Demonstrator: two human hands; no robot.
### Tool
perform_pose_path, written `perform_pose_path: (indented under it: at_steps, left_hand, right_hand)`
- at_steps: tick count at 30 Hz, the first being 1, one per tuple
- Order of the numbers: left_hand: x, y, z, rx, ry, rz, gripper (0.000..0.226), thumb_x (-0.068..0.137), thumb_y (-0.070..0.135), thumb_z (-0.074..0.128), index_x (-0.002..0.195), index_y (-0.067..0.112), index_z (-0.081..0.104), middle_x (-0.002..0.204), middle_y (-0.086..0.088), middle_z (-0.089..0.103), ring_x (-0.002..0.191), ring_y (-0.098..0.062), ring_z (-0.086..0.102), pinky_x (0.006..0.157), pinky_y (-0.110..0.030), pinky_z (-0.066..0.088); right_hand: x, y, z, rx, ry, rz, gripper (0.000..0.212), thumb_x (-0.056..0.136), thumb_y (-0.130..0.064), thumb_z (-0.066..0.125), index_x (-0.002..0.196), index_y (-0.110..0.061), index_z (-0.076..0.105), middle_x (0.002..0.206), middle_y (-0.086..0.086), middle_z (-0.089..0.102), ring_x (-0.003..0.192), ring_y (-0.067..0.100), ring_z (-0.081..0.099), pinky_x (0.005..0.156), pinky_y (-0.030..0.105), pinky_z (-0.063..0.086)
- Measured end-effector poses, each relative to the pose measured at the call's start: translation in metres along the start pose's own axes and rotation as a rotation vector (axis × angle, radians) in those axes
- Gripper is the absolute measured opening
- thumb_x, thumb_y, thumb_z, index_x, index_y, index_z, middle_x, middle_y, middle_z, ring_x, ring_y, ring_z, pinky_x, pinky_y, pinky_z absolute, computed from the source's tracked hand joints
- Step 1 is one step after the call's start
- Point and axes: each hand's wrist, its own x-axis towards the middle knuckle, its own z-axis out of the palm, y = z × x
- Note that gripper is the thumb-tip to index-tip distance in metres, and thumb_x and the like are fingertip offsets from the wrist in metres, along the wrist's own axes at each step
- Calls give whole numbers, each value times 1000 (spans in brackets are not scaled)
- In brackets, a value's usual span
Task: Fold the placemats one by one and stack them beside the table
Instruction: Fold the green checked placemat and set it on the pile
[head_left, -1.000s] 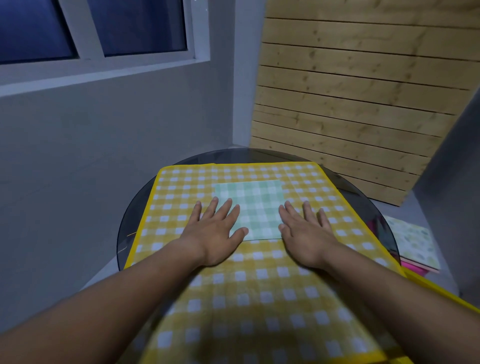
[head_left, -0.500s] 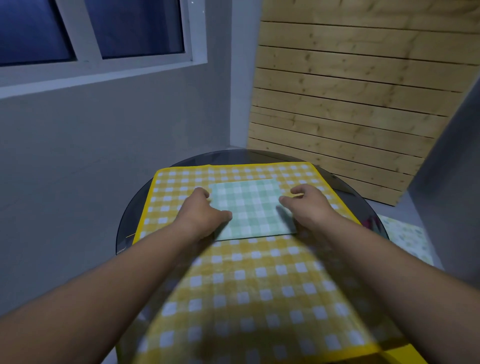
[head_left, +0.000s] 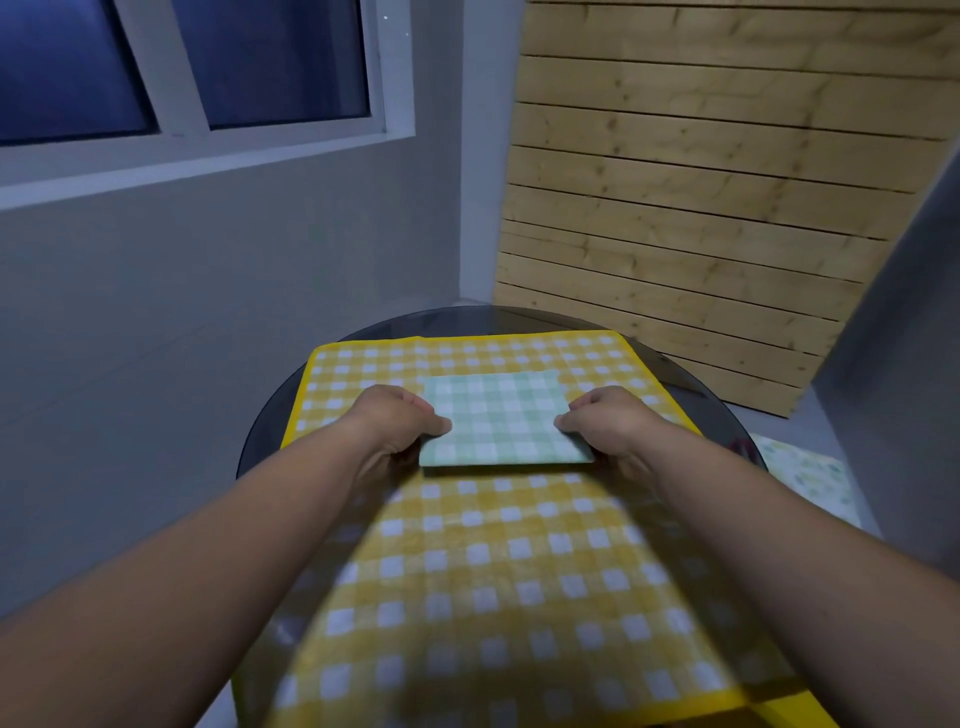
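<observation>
A folded green gingham placemat (head_left: 501, 418) lies at the middle of a yellow gingham placemat (head_left: 483, 561), which is spread over the round glass counter (head_left: 270, 421). The left hand (head_left: 397, 418) grips the green placemat's left edge with its fingers (head_left: 434, 423) curled closed on it. The right hand (head_left: 605, 418) grips the green placemat's right edge the same way. Right of the counter and lower down, a pale patterned placemat (head_left: 810, 478) lies flat. Behind the counter leans a slatted wooden panel (head_left: 701, 197).
</observation>
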Motion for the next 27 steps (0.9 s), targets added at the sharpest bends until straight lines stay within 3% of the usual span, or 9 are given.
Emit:
perform_pose_path:
  at_steps: [3,6,9,12,13,15,20,23,27]
  left_hand:
    - [0,-1,3,-94,-12,1,21,74,2,84,86,6,66,84,-16,66,65,-24,59,67,-31,53]
    - [-8,7,13,-137,-26,67,23,78,3,81,95,8,66,81,-12,66,54,-14,60,47,-19,47]
    - [-23,20,33,-211,-79,144,23,82,2,76,101,8,64,79,-11,66,48,-10,62,42,-17,45]
    - [-39,32,67,-246,-161,208,26,83,6,76,106,8,65,79,-6,67,53,-11,62,49,-22,45]
    - [-45,37,82,-267,-197,220,28,83,7,77,108,9,64,84,-7,69,59,-14,65,54,-25,47]
    - [-56,46,118,-342,-277,222,32,84,6,75,114,11,62,102,-12,72,72,-22,71,64,-32,56]
    - [-72,75,221,-476,-371,187,40,86,3,73,123,12,58,105,-16,73,77,-23,74,58,-29,58]
    - [-60,86,287,-434,-398,208,37,86,3,72,122,3,63,108,-16,74,91,-29,74,67,-31,60]
    - [-31,95,365,-333,-435,189,38,86,7,74,122,5,64,106,-14,75,92,-30,74,83,-42,60]
  right_hand:
    - [-5,4,-4,17,16,-58,25,88,-11,68,112,-10,60,95,10,62,71,20,55,53,25,41]
    - [-16,14,-18,63,73,-164,33,89,-12,64,119,-19,51,74,4,59,61,17,53,55,26,43]
    - [-40,29,-45,117,149,-259,33,90,-10,63,120,-18,52,71,3,53,67,18,52,58,24,43]
    - [-60,50,-87,314,173,-214,42,86,-9,68,125,-12,53,85,3,73,77,20,69,72,32,59]
    - [-66,57,-104,392,196,-190,43,85,-8,69,126,-10,55,92,5,76,75,20,71,66,35,60]
    - [-77,72,-138,517,251,-165,33,87,-4,66,119,-7,63,99,11,76,68,16,71,52,25,55]
    - [-81,122,-218,627,383,-143,19,88,-3,66,106,-9,70,92,9,76,72,16,72,59,25,55]
    - [-58,160,-257,667,474,-104,24,86,-5,70,110,-5,68,95,11,74,77,19,71,68,30,55]
    - [-12,200,-298,731,541,-58,10,87,-3,69,91,-12,68,91,13,72,72,19,71,69,33,58]
